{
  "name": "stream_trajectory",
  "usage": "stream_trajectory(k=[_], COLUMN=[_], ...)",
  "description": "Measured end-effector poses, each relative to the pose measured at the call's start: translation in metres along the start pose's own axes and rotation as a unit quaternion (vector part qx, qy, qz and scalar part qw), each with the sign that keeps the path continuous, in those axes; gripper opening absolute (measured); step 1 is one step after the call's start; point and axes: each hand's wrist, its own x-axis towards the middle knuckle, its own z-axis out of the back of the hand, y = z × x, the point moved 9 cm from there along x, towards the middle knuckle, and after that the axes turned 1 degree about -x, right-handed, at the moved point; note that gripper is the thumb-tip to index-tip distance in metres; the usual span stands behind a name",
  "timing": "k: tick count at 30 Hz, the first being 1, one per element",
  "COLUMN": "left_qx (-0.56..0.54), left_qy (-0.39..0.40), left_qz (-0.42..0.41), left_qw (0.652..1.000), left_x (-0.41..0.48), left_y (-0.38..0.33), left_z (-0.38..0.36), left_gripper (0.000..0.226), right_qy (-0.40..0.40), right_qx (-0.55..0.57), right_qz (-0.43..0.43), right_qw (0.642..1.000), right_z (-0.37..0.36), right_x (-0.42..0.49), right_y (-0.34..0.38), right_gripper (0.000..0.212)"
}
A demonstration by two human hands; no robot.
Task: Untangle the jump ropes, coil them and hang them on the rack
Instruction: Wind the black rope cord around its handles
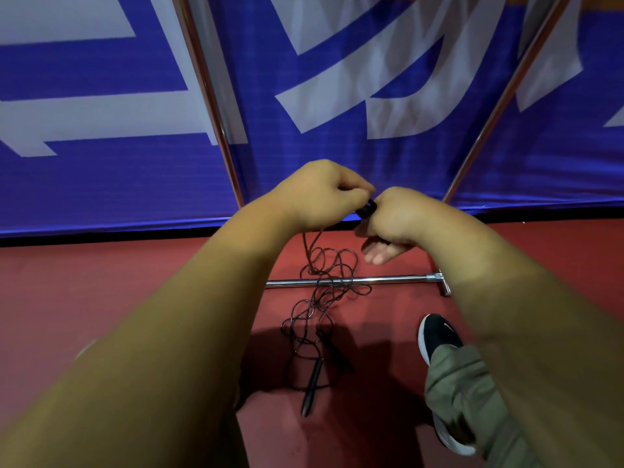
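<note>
a red sports floor [101, 282] carries the rack's chrome base bar [388, 280], lying flat. tangled loops of a black jump rope [324, 298] cross the bar and spread nearer, ending in two black handles [312, 390]. a black sneaker [435, 336] stands to their right.

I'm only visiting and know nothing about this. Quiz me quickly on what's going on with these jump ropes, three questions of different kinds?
1. True or false: the rope tangle lies across the rack's chrome floor bar.
2. A loose black handle lies on: A) the red floor B) the blue banner C) the black shoe.
3. How many hands grip the raised rope end?
Key: 1 true; 2 A; 3 two, the left hand and the right hand.
</note>
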Motion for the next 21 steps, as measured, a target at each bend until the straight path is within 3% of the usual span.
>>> stream_trajectory(k=[4, 6, 11, 13, 17, 21], left_qx=[-0.079, -0.129, -0.329, -0.388, -0.504, -0.523], left_qy=[-0.038, -0.018, 0.034, 0.038, 0.023, -0.003], left_qz=[0.025, 0.075, 0.204, 0.207, 0.179, 0.151], left_qw=[0.996, 0.989, 0.921, 0.897, 0.845, 0.839], left_x=[-0.001, -0.002, -0.009, -0.009, -0.003, 0.001], left_y=[0.003, 0.014, 0.038, 0.038, 0.032, 0.032], left_z=[0.013, 0.012, -0.004, -0.011, -0.018, -0.009], left_gripper=[0.021, 0.031, 0.036, 0.044, 0.037, 0.024], right_qy=[-0.038, -0.058, -0.092, -0.096, -0.052, -0.002], right_qx=[0.076, 0.104, 0.098, 0.08, 0.122, 0.171], right_qz=[0.04, 0.065, 0.14, 0.173, 0.207, 0.206], right_qw=[0.996, 0.991, 0.981, 0.977, 0.969, 0.964], right_z=[0.012, 0.02, 0.023, 0.019, 0.014, 0.009], right_x=[-0.002, -0.005, -0.012, -0.015, -0.02, -0.018], right_y=[0.008, 0.014, 0.033, 0.042, 0.049, 0.047], right_gripper=[0.014, 0.011, 0.007, 0.012, 0.008, 0.019])
